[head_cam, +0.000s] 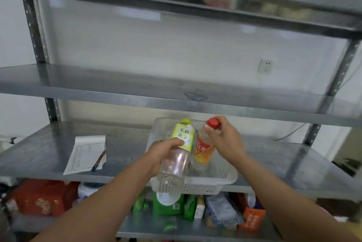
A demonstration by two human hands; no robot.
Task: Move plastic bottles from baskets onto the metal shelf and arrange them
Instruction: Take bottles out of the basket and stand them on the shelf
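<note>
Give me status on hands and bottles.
Left hand grips yellow-label bottle. Right hand pinches red-cap bottle, both at white basket. Notepad lies left, apart.

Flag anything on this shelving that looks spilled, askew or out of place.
A ring-shaped smudge marks the grey metal shelf above the white plastic basket, like a dried spill. The white printed sheet lies skewed, its corner at the lower shelf's front edge.

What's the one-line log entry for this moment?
left hand: grips yellow-label bottle | right hand: grips red-cap bottle at neck | white basket: on metal shelf
</note>
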